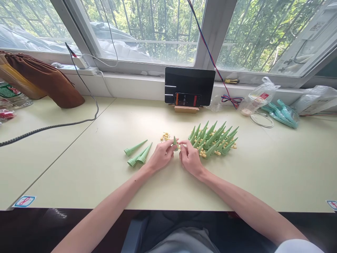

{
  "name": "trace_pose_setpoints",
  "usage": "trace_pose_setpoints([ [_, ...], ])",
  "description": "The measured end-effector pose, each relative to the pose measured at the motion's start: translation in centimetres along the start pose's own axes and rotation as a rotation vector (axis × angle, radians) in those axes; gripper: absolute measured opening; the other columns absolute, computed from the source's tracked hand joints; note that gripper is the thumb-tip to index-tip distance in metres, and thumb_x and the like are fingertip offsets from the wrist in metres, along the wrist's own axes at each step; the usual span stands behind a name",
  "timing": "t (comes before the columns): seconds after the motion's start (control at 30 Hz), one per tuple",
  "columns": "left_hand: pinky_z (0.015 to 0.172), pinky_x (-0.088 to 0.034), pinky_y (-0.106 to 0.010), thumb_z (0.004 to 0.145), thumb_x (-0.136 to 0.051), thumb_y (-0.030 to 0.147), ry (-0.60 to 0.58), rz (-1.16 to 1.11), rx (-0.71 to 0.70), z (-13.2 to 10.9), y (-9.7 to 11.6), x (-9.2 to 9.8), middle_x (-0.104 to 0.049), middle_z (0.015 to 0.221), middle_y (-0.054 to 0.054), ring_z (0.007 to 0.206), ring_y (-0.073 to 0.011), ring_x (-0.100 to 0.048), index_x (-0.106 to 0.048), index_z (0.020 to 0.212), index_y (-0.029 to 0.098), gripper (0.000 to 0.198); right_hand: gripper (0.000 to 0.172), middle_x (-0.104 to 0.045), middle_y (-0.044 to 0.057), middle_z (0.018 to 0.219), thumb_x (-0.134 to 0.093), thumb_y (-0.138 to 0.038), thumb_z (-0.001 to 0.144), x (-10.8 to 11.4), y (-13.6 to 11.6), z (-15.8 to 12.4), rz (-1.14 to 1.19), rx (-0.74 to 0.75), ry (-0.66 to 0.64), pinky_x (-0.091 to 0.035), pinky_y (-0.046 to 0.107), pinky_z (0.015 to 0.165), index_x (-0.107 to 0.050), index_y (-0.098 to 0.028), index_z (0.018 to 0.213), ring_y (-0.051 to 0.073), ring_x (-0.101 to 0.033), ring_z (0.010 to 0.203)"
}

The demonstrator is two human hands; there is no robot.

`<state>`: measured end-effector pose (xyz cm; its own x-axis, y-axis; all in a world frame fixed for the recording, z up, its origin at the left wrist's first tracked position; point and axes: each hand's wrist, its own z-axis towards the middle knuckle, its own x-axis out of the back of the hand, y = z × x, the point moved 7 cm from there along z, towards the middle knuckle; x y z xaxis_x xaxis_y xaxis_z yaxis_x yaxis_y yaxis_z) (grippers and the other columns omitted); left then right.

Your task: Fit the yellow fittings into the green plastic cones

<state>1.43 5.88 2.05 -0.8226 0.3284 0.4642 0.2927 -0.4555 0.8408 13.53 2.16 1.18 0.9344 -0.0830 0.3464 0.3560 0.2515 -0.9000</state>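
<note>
My left hand point(162, 154) is closed around a green plant watering spike point(174, 140), its tip pointing up. My right hand point(190, 156) pinches a small yellow valve piece point(178, 148) against the side of that spike; the fingers partly hide where the two meet. Left of my left hand lie three loose green spikes point(135, 148) without yellow parts. A few small yellow pieces point(165, 136) sit just beyond my left fingers. Beside my right hand stand several green spikes point(217, 137) in tight rows, with yellow valves at their bases.
A phone showing a timer point(187, 99) leans on a black tablet point(189, 82) at the back of the pale table point(118, 189). Plastic bags point(259, 96), coiled wires point(233, 101) and teal items point(283, 114) lie back right. A black cable point(52, 126) crosses the left side near a brown bag point(50, 79).
</note>
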Motion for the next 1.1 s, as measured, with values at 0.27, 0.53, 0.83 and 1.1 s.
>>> trace_pose_setpoints([
  [0.27, 0.050, -0.029, -0.024, 0.099, -0.043, 0.041, 0.086, 0.122, -0.045, 0.04, 0.33, 0.63, -0.036, 0.054, 0.005, 0.048, -0.0093, -0.032, -0.040, 0.064, 0.019, 0.041, 0.023, -0.043, -0.007, 0.054, -0.036, -0.034, 0.101, -0.10, 0.37, -0.08, -0.010, 0.022, 0.008, -0.032, 0.023, 0.047, -0.052, -0.019, 0.108, 0.011, -0.039, 0.043],
  [0.53, 0.050, -0.022, -0.025, 0.097, -0.043, 0.046, 0.069, 0.047, 0.037, 0.18, 0.37, 0.71, -0.031, 0.057, 0.004, 0.052, -0.0096, -0.026, -0.040, 0.063, 0.018, 0.045, 0.022, -0.040, -0.007, 0.055, -0.036, -0.031, 0.100, -0.23, 0.21, -0.06, -0.014, 0.012, -0.026, -0.031, 0.023, 0.049, -0.051, -0.018, 0.109, 0.011, -0.036, 0.046],
  [0.83, 0.049, -0.022, -0.024, 0.093, -0.048, 0.048, 0.073, -0.061, 0.137, 0.21, 0.22, 0.77, -0.032, 0.059, 0.003, 0.053, -0.0092, -0.028, -0.054, 0.066, 0.015, 0.043, 0.021, -0.039, -0.008, 0.056, -0.036, -0.031, 0.100, -0.26, 0.03, -0.02, -0.004, 0.012, -0.035, -0.030, 0.023, 0.050, -0.050, -0.018, 0.109, 0.011, -0.035, 0.046],
  [1.1, 0.047, -0.025, -0.023, 0.093, -0.050, 0.048, 0.087, -0.098, 0.173, 0.19, -0.25, 0.96, -0.038, 0.059, 0.003, 0.052, -0.0086, -0.031, -0.060, 0.070, 0.015, 0.042, 0.026, -0.044, -0.006, 0.058, -0.033, -0.039, 0.102, -0.28, 0.48, -0.04, 0.024, -0.016, -0.021, -0.034, 0.023, 0.048, -0.049, -0.020, 0.109, 0.011, -0.040, 0.046],
])
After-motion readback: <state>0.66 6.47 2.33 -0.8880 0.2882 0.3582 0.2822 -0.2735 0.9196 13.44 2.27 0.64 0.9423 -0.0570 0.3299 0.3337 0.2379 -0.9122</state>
